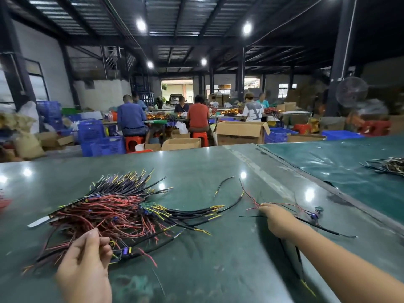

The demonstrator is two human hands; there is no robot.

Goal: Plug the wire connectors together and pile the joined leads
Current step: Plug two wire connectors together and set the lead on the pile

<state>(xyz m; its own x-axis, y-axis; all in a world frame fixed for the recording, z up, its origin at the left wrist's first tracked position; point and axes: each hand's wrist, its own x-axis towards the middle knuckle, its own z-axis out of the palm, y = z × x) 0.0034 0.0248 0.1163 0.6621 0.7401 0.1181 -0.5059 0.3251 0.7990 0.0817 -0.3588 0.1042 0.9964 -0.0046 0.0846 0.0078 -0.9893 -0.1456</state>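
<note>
Two bare hands are working over a green table (218, 248); the left hand (87, 265), nearest at about seven o'clock, is curling its fingers round thin red wires at the near edge of the big pile of leads (118, 211), pinching them between thumb and fingertips; a small blue connector (125, 251) is lying just beside that hand at its three o'clock side, on a black lead. The pile of red and black wires with yellow tips is spreading from nine o'clock toward the middle of the table, some black leads fanning out toward three o'clock; the right hand (276, 219), reaching out at four o'clock, is pinching the ends of a few loose red wires (251, 199) against the table; whether it is grasping them fully is hard to tell. A black lead with blue connector (314, 216) is lying just beyond the right wrist; a second bundle of wires (389, 166) is sitting at two o'clock on the neighbouring table; farther off, at twelve o'clock, seated workers (197, 119) are sitting among cardboard boxes (240, 132) and blue crates (102, 143).
</note>
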